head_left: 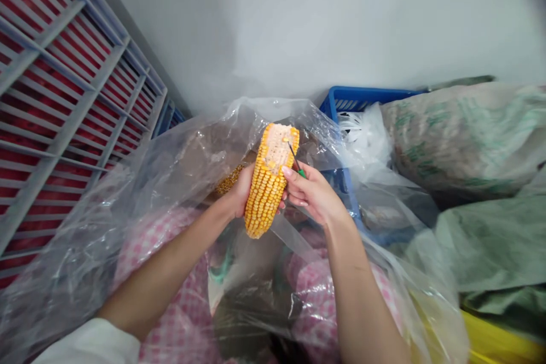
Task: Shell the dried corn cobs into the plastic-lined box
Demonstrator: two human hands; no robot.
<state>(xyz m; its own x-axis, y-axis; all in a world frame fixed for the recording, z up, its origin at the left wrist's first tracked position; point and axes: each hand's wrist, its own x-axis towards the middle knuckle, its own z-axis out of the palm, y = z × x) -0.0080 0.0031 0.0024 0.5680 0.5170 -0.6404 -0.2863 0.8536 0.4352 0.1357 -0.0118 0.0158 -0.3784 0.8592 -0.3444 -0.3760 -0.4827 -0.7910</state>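
Note:
An ear of corn (pixel 264 196) is held tilted in front of me, its upper end leaning away. Near that end a pale patch of bare cob (pixel 278 145) shows where kernels are gone. My left hand (pixel 244 189) is wrapped round the cob from the left, its fingers partly hidden behind it. In my right hand (pixel 310 190) is a small screwdriver (pixel 301 172) with a green handle and a thin dark shaft. Its tip lies at the stripped patch, by a loose-looking kernel. Most of the handle is hidden in the fingers.
A clear plastic bag (pixel 179 153) spreads below my hands and over my lap, with loose corn kernels (pixel 230 179) inside. Stacked crates (pixel 63 85) stand at left. To the right are a blue crate (pixel 375 92), a filled sack (pixel 464 136) and green cloth (pixel 495 239).

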